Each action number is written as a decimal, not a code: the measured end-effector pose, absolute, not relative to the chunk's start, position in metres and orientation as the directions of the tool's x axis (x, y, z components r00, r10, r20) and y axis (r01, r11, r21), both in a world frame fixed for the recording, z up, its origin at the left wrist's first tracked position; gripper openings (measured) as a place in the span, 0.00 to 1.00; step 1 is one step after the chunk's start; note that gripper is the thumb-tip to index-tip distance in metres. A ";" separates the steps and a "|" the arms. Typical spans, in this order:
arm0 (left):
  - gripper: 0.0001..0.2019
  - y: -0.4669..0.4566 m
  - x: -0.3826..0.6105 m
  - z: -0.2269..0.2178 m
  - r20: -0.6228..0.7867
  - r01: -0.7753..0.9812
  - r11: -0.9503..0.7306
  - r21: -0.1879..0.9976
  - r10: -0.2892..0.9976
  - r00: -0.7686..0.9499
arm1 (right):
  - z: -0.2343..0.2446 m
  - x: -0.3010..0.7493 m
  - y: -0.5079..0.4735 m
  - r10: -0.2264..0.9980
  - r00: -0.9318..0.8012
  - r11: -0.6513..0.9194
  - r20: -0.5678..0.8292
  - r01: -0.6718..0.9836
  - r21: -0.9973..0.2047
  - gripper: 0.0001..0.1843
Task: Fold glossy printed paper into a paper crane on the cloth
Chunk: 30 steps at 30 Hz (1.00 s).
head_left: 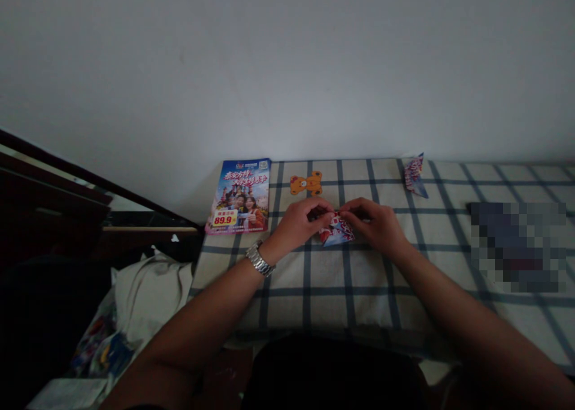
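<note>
My left hand (303, 219), with a silver watch on the wrist, pinches the upper left of a small folded piece of printed paper (338, 232). From the other side my right hand (375, 225) pinches its upper right edge, the fingertips of both hands almost meeting. The paper is red, white and blue, and its top edge is partly hidden by the fingers. Just beyond the left hand lies a flat orange-brown bear figure (306, 184). A similarly coloured folded paper piece (415, 175) rests farther back to the right.
A printed flyer or stack of flyers (242, 197) lies at the left of the checked cloth (283, 305). A blurred-out dark object (516, 248) is at the right. A wall (314, 68) rises behind. Beside the left edge, a pale bag (150, 290) sits lower down.
</note>
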<state>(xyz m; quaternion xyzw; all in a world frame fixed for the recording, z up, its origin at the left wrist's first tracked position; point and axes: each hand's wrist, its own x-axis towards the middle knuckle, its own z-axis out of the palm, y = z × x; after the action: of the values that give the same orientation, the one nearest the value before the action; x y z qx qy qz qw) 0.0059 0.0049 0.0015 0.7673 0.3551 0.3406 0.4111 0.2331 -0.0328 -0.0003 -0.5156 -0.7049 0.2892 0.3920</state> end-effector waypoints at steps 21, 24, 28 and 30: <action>0.08 0.004 0.007 0.001 0.262 0.199 -0.384 0.902 0.852 0.453 | 0.002 0.227 -0.030 0.987 -0.110 0.140 0.119 0.203 -0.969 0.14; 0.07 0.002 0.008 0.002 0.255 0.189 -0.389 0.902 0.831 0.494 | 0.002 0.228 -0.031 0.984 -0.124 0.155 0.129 0.235 -0.960 0.14; 0.05 -0.001 0.009 0.003 0.250 0.231 -0.415 0.880 0.819 0.517 | 0.002 0.231 -0.031 0.980 -0.158 0.165 0.121 0.304 -0.938 0.13; 0.05 -0.001 0.009 0.003 0.248 0.231 -0.411 0.882 0.820 0.515 | 0.001 0.234 -0.031 0.977 -0.179 0.173 0.118 0.334 -0.927 0.13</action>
<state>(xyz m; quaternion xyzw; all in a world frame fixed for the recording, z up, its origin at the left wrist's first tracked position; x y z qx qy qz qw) 0.0093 -0.0015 0.0028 0.7628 0.3445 0.3519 0.4191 0.2338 -0.0313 0.0015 -0.5012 -0.6538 0.4026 0.3991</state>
